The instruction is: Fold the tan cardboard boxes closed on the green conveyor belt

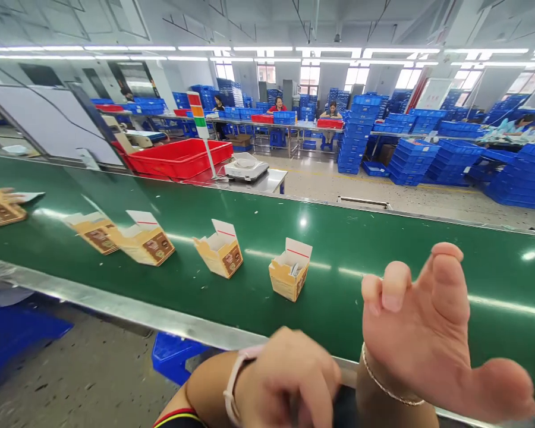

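My right hand [419, 333] is raised over the near side of the green conveyor belt [339, 321], palm towards me. Its fingers are loosely bent and apart, the thumb points right, and nothing lies in it. My left hand [289, 374], slightly blurred, is at the belt's near edge with its fingers curled inward; no object shows in it. Closest to both hands is an open small carton [288, 282], its white flap up, with something whitish inside. Further left stand more such cartons, among them one carton [220, 252] and a wider-looking carton [147, 244].
At the far left a person's hand [11, 195] is by another carton [0, 208]. Beyond the belt are a red bin [178, 160], a scale [247, 167] and a signal light [197, 116]. Blue crate stacks [359, 137] and seated people are behind. A metal rail [182, 321] edges the belt.
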A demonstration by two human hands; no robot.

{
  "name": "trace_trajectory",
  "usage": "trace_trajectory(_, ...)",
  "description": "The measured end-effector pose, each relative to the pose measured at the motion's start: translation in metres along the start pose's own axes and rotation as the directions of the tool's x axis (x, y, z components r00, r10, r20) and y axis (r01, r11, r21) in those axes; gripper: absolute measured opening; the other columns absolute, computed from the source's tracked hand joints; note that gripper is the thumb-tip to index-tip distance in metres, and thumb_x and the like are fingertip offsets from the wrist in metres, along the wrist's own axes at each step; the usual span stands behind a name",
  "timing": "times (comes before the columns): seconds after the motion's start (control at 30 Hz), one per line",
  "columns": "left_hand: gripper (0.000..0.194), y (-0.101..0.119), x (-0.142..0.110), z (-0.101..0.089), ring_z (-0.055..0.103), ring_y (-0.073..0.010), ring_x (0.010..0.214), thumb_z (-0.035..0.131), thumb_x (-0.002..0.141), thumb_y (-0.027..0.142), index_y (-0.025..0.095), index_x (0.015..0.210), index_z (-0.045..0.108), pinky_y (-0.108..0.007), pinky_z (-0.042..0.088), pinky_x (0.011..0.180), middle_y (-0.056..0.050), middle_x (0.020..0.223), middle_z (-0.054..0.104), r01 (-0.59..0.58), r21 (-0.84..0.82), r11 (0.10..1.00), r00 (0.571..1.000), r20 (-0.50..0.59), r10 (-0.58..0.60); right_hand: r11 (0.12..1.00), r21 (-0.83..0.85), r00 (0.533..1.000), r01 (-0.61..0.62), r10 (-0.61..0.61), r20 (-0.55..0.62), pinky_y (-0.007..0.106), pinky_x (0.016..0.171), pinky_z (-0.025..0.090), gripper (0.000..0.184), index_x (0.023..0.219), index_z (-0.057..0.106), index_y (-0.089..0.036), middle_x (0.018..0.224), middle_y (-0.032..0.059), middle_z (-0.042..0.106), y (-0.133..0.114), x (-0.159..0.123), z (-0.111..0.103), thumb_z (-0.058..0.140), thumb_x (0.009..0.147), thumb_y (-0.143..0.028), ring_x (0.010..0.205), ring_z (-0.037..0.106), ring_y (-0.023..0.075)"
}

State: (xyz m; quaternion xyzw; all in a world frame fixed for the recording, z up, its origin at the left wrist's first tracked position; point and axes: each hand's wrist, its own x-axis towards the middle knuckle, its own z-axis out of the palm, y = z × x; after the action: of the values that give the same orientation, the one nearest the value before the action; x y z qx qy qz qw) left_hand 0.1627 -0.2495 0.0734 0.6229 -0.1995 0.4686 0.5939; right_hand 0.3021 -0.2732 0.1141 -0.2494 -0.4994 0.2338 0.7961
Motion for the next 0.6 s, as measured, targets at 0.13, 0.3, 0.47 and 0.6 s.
trace_trajectory(0.13, 0.02, -0.006, -0.012, -0.066, 0.047, -0.0121, 0.057, 0.061, 0.084, 0.035, 0.021, 0.072, 0.054, -0.024, 0.041, 0.056, 0.001, 0.061, 0.05, 0.193, 0.661, 0.726, 0.821, -0.513, 0.249, 0.985, -0.152, 0.997, 0.077, -0.077, 0.004, 0.036, 0.058, 0.046, 0.045, 0.113, 0.067, -0.031, 0.127, 0.0074, 0.044, 0.035, -0.008, -0.026, 0.055, 0.077, -0.053, 0.07, 0.044, 0.0146)
trace_trajectory(0.3, 0.045, -0.044, -0.037, -0.147, 0.061, -0.0249, 0.099, 0.056, 0.08, 0.053, 0.018, 0.108, 0.057, -0.034, 0.05, 0.073, -0.014, 0.107, 0.066, 0.657, 0.589, 0.47, 0.711, -0.692, -0.127, 0.762, -0.648, 0.99, -0.021, 0.105, 0.091, 0.042, 0.076, 0.05, 0.029, 0.101, 0.064, -0.022, 0.111, 0.009, 0.049, 0.113, -0.026, -0.061, 0.06, 0.076, -0.036, 0.079, 0.053, 0.017)
trace_trajectory(0.47, 0.064, -0.078, -0.058, -0.146, 0.046, -0.032, 0.128, 0.043, 0.084, 0.064, 0.015, 0.123, 0.057, -0.048, 0.036, 0.105, -0.02, 0.136, 0.054, 0.452, 0.764, 0.461, 0.892, -0.368, -0.263, 0.6, -0.799, 0.879, 0.034, 0.363, 0.31, 0.055, 0.107, 0.033, 0.055, 0.129, 0.052, -0.019, 0.146, 0.0177, 0.038, 0.151, -0.044, -0.077, 0.057, 0.078, -0.04, 0.13, 0.04, 0.0321)
trace_trajectory(0.6, 0.055, -0.091, -0.058, -0.134, 0.038, -0.0339, 0.132, 0.04, 0.088, 0.06, 0.02, 0.117, 0.064, -0.057, 0.026, 0.108, -0.015, 0.133, 0.058, 0.385, 0.84, 0.384, 0.915, -0.291, -0.281, 0.594, -0.804, 0.876, -0.019, 0.398, 0.273, 0.056, 0.108, 0.032, 0.047, 0.118, 0.062, -0.023, 0.152, 0.0136, 0.034, 0.162, -0.045, -0.083, 0.059, 0.078, -0.048, 0.132, 0.039, 0.0343)
